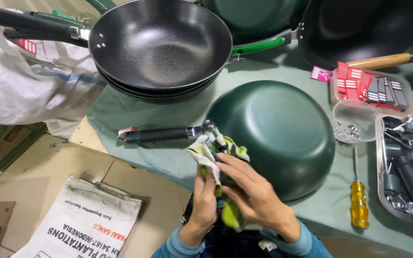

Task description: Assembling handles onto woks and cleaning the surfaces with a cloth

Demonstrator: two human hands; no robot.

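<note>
A dark green wok (pixel 276 131) lies upside down on the green-covered table (pixel 135 114), its black handle (pixel 161 134) pointing left. Both hands hold a crumpled green-and-white cloth (pixel 216 148) against the pan's near left rim. My left hand (pixel 205 200) grips the cloth from below. My right hand (pixel 249 188) lies over the cloth, fingers pressing it onto the pan's edge beside the handle joint.
A stack of black-lined pans (pixel 161 45) stands at the back, more pans (pixel 359 24) to the right. A yellow-handled screwdriver (pixel 359 200), a clear cup of screws (pixel 354 122), a box of red and grey packets (pixel 371 88) and a metal tray of handles (pixel 409 177) sit right. Sacks (pixel 89 224) lie on the cardboard floor.
</note>
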